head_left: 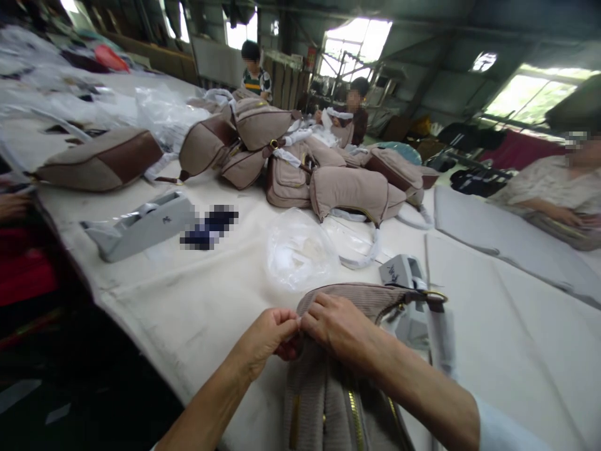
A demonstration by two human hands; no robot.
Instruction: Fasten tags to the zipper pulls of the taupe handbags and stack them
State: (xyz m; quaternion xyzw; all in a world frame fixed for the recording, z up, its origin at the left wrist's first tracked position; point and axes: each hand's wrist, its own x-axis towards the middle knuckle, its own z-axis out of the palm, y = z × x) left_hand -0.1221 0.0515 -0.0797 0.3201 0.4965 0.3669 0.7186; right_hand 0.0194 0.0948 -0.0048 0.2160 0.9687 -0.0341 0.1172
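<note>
— what's on the left of the cloth-covered table [188, 319]?

— a grey tape dispenser [141, 225], set out of the way but within reach, and beyond it a pile of handbags [300, 169], probably gathered so the near cloth stays free for work.

— and the hands?

— the left hand [265, 341] and right hand [335, 326] are close together, fingers pressed on the top edge of a ribbed taupe handbag [323, 394], pinching it. the bag lies at the near edge, probably so both hands can work it.

— further right?

— a second dispenser [404, 272] just behind the bag, handy for the right hand, then a seated person [549, 194] at the far right.
</note>
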